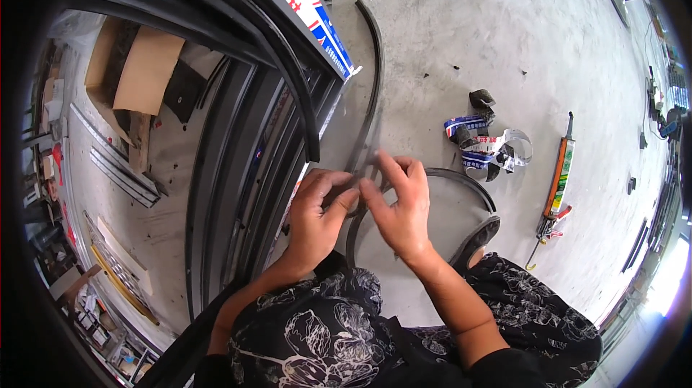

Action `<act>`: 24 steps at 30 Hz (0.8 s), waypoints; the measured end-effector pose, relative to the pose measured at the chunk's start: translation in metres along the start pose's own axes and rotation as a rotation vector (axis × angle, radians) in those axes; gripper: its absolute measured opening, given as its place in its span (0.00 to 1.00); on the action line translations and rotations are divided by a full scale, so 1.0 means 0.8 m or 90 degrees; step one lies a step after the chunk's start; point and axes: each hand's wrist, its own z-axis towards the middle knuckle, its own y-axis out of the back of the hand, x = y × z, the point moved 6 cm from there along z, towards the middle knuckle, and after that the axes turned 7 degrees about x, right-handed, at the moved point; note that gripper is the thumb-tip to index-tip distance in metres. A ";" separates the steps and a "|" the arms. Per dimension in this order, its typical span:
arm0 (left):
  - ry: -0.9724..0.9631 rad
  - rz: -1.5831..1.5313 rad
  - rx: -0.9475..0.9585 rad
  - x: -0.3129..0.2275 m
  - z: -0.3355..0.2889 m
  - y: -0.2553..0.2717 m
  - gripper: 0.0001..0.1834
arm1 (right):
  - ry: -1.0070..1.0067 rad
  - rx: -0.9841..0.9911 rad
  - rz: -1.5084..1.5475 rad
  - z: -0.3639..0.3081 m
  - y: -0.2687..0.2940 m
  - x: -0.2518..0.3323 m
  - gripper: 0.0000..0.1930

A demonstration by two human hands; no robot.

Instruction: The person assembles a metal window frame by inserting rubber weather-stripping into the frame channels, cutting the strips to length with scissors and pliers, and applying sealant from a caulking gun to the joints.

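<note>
My left hand [315, 211] and my right hand [405, 208] meet in front of my lap with a long black rubber sealing strip [376, 49] between their fingers. Part of that strip is smeared by motion where the fingertips press on it. From my hands it runs up and away over the floor. A curved black strip [461, 177] loops to the right of my hands; whether it is the same piece, I cannot tell. Close by on the left stands a stack of dark metal profiles [216, 164], with another black strip [288, 74] bent over its top.
Crumpled, printed film scraps [481, 144] lie on the grey concrete floor [432, 35], right of my hands. Beyond them rests an orange caulking gun [559, 179]. Left of the profiles are an open cardboard box [148, 71], pale metal strips [119, 161] and a yellow-edged bar [122, 283].
</note>
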 end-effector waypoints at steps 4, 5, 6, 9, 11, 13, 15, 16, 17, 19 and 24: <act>0.015 -0.046 0.030 0.005 0.000 -0.012 0.08 | -0.030 0.041 0.071 -0.001 0.007 -0.009 0.31; 0.002 -0.033 0.024 0.009 -0.002 -0.011 0.08 | -0.012 0.054 -0.010 -0.001 0.010 0.002 0.33; -0.010 -0.020 0.019 0.009 -0.004 -0.009 0.09 | 0.007 0.067 -0.091 -0.001 0.010 0.008 0.35; 0.082 -0.119 0.044 0.016 -0.015 -0.018 0.10 | 0.063 0.078 -0.188 -0.003 0.003 0.010 0.41; 0.073 -0.113 0.052 0.020 -0.016 -0.019 0.11 | 0.062 0.087 -0.140 -0.003 -0.005 0.002 0.42; 0.042 -0.075 0.048 0.004 -0.013 -0.016 0.10 | 0.080 0.070 -0.006 -0.002 -0.016 -0.014 0.41; 0.012 -0.020 0.096 0.007 -0.004 -0.008 0.09 | 0.039 0.068 0.187 -0.004 -0.034 -0.030 0.38; -0.018 0.033 0.151 0.012 0.003 -0.007 0.09 | -0.010 0.061 0.375 -0.006 -0.042 -0.040 0.35; 0.018 0.038 0.195 0.007 0.013 0.008 0.10 | -0.069 0.051 0.421 -0.005 -0.044 -0.037 0.28; 0.032 0.085 0.059 0.018 0.039 0.046 0.10 | -0.119 0.040 0.397 -0.004 -0.044 -0.049 0.26; 0.041 0.096 0.033 0.058 0.107 0.078 0.23 | -0.220 0.068 0.394 0.000 -0.049 -0.049 0.23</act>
